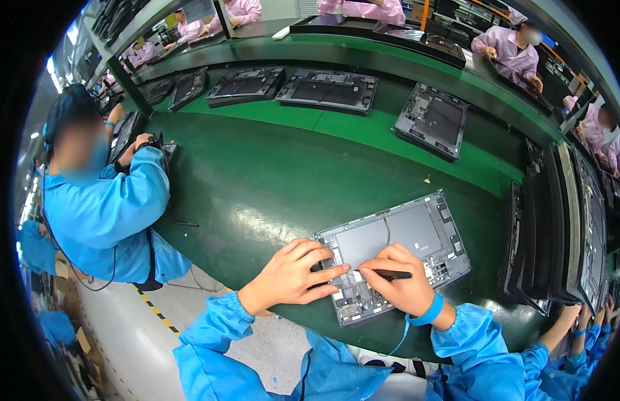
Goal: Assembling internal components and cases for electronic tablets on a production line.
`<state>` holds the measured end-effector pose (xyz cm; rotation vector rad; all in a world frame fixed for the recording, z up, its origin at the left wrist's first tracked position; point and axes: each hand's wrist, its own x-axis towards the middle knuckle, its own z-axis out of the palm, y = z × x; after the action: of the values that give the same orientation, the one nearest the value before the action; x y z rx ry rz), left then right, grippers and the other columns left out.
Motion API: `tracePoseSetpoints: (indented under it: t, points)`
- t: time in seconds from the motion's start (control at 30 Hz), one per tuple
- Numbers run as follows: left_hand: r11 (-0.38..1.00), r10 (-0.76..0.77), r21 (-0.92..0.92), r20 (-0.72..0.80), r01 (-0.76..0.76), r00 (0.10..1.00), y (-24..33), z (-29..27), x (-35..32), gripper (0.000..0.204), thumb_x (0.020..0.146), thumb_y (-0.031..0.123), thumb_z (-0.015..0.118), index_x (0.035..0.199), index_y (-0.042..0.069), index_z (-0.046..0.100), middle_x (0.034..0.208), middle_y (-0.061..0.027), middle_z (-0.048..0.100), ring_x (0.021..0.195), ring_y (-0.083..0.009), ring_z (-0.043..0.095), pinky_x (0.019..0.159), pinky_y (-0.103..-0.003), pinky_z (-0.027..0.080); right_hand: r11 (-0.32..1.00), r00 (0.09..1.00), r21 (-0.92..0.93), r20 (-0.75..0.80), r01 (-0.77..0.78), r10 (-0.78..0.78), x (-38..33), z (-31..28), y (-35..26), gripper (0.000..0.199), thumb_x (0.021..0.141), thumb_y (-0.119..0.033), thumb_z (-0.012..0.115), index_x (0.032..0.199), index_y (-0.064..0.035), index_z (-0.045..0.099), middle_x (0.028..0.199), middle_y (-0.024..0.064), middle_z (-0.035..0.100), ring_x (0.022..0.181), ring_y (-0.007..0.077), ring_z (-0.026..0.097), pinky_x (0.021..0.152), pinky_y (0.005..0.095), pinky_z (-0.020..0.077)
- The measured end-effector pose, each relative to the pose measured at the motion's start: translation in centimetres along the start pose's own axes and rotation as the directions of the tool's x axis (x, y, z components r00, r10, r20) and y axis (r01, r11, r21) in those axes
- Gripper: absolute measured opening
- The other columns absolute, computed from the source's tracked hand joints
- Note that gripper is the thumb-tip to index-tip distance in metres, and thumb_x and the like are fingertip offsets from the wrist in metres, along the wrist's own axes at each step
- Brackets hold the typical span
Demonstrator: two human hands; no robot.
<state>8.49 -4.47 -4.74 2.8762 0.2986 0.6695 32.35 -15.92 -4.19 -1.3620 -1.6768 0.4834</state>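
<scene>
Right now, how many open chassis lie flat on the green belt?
6: one under both hands, one right-centre, four along the far side. Stacks at right may hide more.

1 open grey device chassis under the hands, 1 black pen tool, 2 hands on it. Approx 5 more open chassis across the green table; 1 stack of dark panels at right. 1 blue wrist strap.
</scene>
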Motion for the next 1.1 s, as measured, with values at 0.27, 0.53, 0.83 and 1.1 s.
tracePoseSetpoints:
  t: [0.27,0.53,0.83,1.1]
  points:
    - [0.997,0.052,-0.059,0.011,-0.052,0.999,-0.84,0.39,0.36,0.037,0.084,0.042,0.078,0.119,0.026,0.077,0.110,-0.0028,0.063,0.101,-0.0264,0.062,0.083,-0.040,0.057,0.999,0.993,0.053,0.120,-0.004,-0.002,0.03,-0.04,0.26,0.007,0.083,-0.009,0.077,0.089,-0.0075,0.077,0.077,0.0067,0.070,0.071,0.0243,0.069,0.061,0.0355,0.0539]
    - [0.989,0.121,0.071,0.080,-0.126,0.989,-0.36,-0.31,0.64,0.041,0.085,0.044,0.075,0.121,0.026,0.075,0.107,-0.0012,0.061,0.098,-0.0231,0.061,0.081,-0.037,0.057,0.989,0.992,0.109,0.093,-0.095,0.085,-0.42,-0.15,0.07,0.010,0.084,-0.007,0.076,0.094,-0.0044,0.078,0.077,0.0088,0.071,0.066,0.0248,0.067,0.060,0.0337,0.0530]
    - [0.971,0.182,0.143,0.081,-0.192,0.980,-0.53,0.17,0.26,0.042,0.087,0.045,0.073,0.122,0.023,0.074,0.105,-0.0006,0.059,0.094,-0.0207,0.061,0.084,-0.035,0.055,0.996,0.994,0.054,0.086,0.066,-0.071,-0.23,0.10,0.14,0.010,0.086,-0.011,0.076,0.094,-0.0057,0.078,0.078,0.0067,0.071,0.069,0.0235,0.069,0.059,0.0341,0.0540]
    - [0.977,0.158,0.132,0.056,-0.164,0.986,-0.51,0.38,0.11,0.041,0.086,0.043,0.073,0.122,0.024,0.075,0.104,-0.0008,0.059,0.096,-0.0224,0.060,0.086,-0.037,0.054,0.994,0.989,0.033,0.094,0.108,-0.110,-0.20,0.18,0.15,0.010,0.085,-0.010,0.076,0.094,-0.0059,0.077,0.080,0.0064,0.071,0.069,0.0230,0.068,0.059,0.0342,0.0539]
